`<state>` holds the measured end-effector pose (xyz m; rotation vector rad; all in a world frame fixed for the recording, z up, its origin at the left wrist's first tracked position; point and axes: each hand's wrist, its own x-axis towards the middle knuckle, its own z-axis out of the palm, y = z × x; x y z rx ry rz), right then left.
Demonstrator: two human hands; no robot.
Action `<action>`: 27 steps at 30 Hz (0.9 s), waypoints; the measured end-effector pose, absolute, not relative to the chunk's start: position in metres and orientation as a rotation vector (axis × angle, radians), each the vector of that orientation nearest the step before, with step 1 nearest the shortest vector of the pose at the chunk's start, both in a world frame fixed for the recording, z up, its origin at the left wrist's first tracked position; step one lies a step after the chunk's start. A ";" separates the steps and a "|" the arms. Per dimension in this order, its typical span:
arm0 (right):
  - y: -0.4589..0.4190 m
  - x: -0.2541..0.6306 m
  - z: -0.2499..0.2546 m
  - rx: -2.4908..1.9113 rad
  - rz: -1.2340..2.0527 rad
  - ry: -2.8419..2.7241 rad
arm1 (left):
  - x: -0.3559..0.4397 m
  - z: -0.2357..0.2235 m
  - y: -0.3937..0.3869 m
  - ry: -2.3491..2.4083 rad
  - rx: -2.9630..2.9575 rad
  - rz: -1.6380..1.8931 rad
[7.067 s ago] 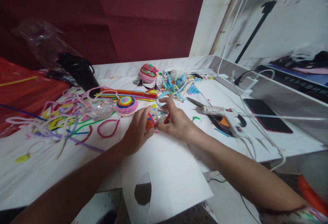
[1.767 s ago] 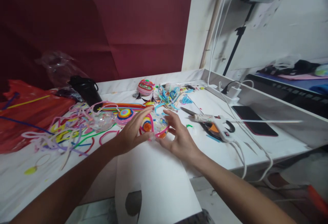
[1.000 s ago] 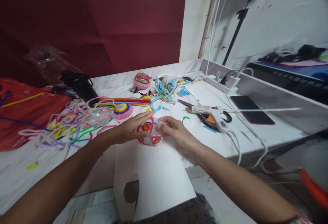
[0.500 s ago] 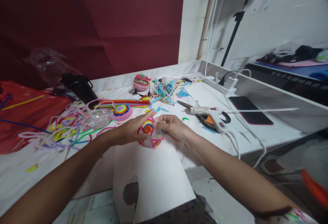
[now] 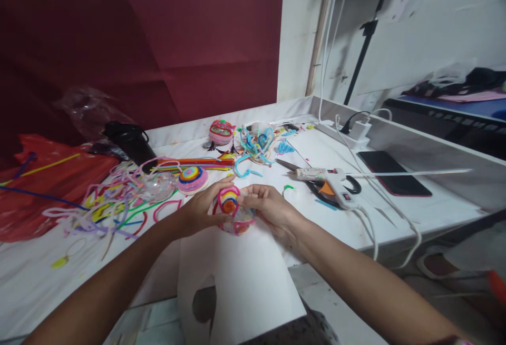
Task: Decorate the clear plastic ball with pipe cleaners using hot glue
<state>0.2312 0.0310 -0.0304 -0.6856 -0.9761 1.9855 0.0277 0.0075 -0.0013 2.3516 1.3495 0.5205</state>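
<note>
Compared with the picture from about two seconds earlier, the right fingers have gathered from a spread cupping of the ball's side to a close grip at its upper right, and the coloured spiral now shows more fully.

Centre: a clear plastic ball with pink fuzzy outlines and a yellow, blue and orange spiral [image 5: 234, 212], held between both hands above the near edge of the counter [image 5: 35, 279]. The left hand [image 5: 201, 212] is closed round its left side, thumb across the front. The right hand [image 5: 273, 209] has thumb and forefinger together on the pink outline beside the spiral; whether a loose end lies between them cannot be told.

Below the ball: a white paper sheet with a cut-out hole [image 5: 249, 282], overhanging the counter's edge.

Beyond and to the left: a pink dome with rainbow rings [image 5: 193, 180], a clear crumpled-looking plastic ball [image 5: 158, 186] and a bundle of orange and yellow fuzzy stems [image 5: 201, 163]. To the right: a white glue gun [image 5: 336, 184], lying over black-handled scissors [image 5: 288, 165].

Handling note, by judgement: the left hand best serves as a steady cradle, leaving the right fingertips to press lightly along the pink outline. Hard squeezing could dent the thin-looking shell or shift the strands; turning the ball in small steps would keep the worked area in sight.
</note>
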 end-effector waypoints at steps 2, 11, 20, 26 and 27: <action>0.029 0.230 -0.030 -0.693 1.978 -0.960 | 0.027 -0.006 0.004 1.388 2.340 0.563; 0.021 0.226 -0.028 -0.739 1.930 -0.920 | 0.021 -0.018 0.000 1.326 2.507 0.772; 0.010 0.225 -0.027 -0.771 1.883 -0.930 | 0.018 -0.018 -0.009 1.310 2.398 0.754; 0.007 0.226 -0.026 -0.769 1.887 -0.934 | 0.015 -0.023 -0.010 1.296 2.371 0.787; 0.007 0.226 -0.026 -0.769 1.887 -0.939 | 0.015 -0.023 -0.010 1.290 2.376 0.787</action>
